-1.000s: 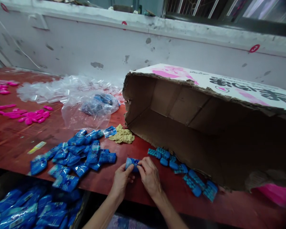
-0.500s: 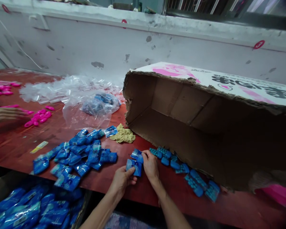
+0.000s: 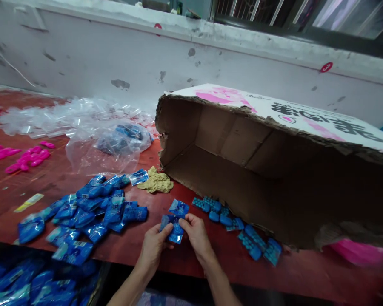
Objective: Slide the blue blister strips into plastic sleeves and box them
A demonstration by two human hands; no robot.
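My left hand (image 3: pixel 153 245) and my right hand (image 3: pixel 196 236) together pinch a small blue plastic packet (image 3: pixel 171 226) just above the red table (image 3: pixel 210 259). A second blue packet (image 3: pixel 179 208) lies flat right behind it. To the left spreads a pile of filled blue packets (image 3: pixel 92 208). Loose blue studded pieces (image 3: pixel 230 223) lie in a row to the right, at the mouth of a large cardboard box (image 3: pixel 274 170) lying on its side.
A yellowish crumpled glove (image 3: pixel 156 182) lies by the box corner. Clear plastic bags (image 3: pixel 83 127) are heaped at the back left, pink pieces (image 3: pixel 22 156) at far left. A bin of blue packets (image 3: pixel 35 284) sits below the table edge. A white wall runs behind.
My right hand came back from the packet behind to join the left on the held packet. Another person's hand at the far left has left the view. The camera shifted slightly right.
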